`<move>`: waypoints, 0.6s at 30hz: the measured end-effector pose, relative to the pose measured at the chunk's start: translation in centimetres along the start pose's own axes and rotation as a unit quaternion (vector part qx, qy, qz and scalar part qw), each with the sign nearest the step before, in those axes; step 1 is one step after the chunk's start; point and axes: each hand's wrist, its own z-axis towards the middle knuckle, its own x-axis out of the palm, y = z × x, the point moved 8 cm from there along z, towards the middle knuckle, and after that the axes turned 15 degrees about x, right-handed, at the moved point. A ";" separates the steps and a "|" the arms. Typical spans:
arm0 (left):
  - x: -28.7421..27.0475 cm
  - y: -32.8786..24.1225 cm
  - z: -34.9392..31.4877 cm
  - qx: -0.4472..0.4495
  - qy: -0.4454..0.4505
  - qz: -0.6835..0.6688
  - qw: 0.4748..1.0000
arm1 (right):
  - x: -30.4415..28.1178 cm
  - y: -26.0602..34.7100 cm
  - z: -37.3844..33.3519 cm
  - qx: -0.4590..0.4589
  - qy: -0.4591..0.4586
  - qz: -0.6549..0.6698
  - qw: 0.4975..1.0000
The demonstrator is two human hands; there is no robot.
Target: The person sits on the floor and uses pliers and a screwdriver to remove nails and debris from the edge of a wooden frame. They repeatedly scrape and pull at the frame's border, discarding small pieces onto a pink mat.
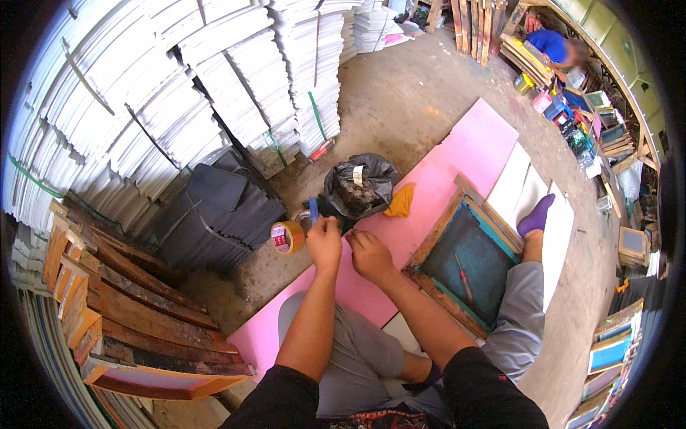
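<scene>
My left hand (325, 244) is closed in a fist, and a narrow blue object (313, 209) sticks up from the top of it. Beside this fist, on its left, is a roll of brown packing tape (287, 238); whether it joins the blue object I cannot make out. My right hand (370, 255) sits close by with fingers curled together; what they pinch, if anything, is hidden. Just beyond both hands stands a black plastic bag (361, 187) with its mouth open and dark contents inside. A mustard cloth (400, 201) lies against the bag.
Pink board (475, 143) runs under my legs. On it, at right, rests a wooden-framed screen (468, 254) with a red-handled screwdriver (463, 275) on top. White sheet stacks (243, 64) and a black stack (218, 222) rise at left. A person (554, 46) bends over far right.
</scene>
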 end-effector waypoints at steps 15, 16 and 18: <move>4.4 1.0 -3.7 0.036 0.347 0.282 0.894 | -0.5 -2.7 -10.0 0.089 0.074 -0.079 0.990; 5.0 0.5 -4.3 0.066 0.369 0.307 0.875 | -0.3 -3.0 -11.7 0.097 0.084 -0.080 0.988; 5.9 0.3 -5.2 0.086 0.410 0.334 0.844 | -0.2 -3.1 -14.2 0.111 0.105 -0.079 0.985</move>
